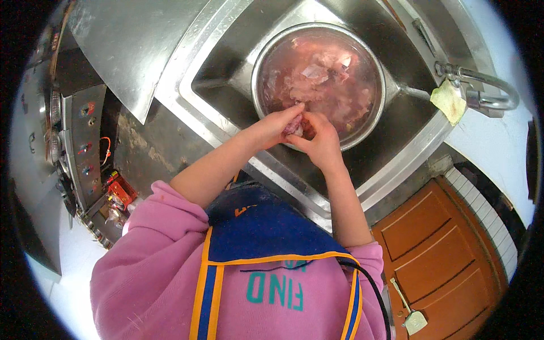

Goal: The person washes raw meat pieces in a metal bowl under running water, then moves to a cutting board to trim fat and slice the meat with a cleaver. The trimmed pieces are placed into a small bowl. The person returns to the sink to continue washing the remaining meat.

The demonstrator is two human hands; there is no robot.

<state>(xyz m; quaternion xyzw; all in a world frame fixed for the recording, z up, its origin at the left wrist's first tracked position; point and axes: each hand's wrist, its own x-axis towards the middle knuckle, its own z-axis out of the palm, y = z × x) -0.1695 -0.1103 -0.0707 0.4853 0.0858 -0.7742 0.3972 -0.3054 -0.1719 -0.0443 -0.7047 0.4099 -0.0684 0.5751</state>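
Both hands meet over the near rim of a round metal basin (256,80) standing in a stainless steel sink (216,100). My left hand (276,128) grips a small piece of raw meat (294,126) from the left side. From the right, my right hand (319,135) pinches the same piece between thumb and fingers. Cloudy pinkish water fills the basin, with more raw meat (316,73) lying in it, partly under the surface. The lower part of the held piece is hidden by my fingers.
A curved chrome faucet (488,85) rises at the sink's right corner, with a yellow-green cloth (449,102) beside its base. A metal countertop (131,46) extends left. Below right are a brown panelled door (433,246) and a fly swatter (414,321).
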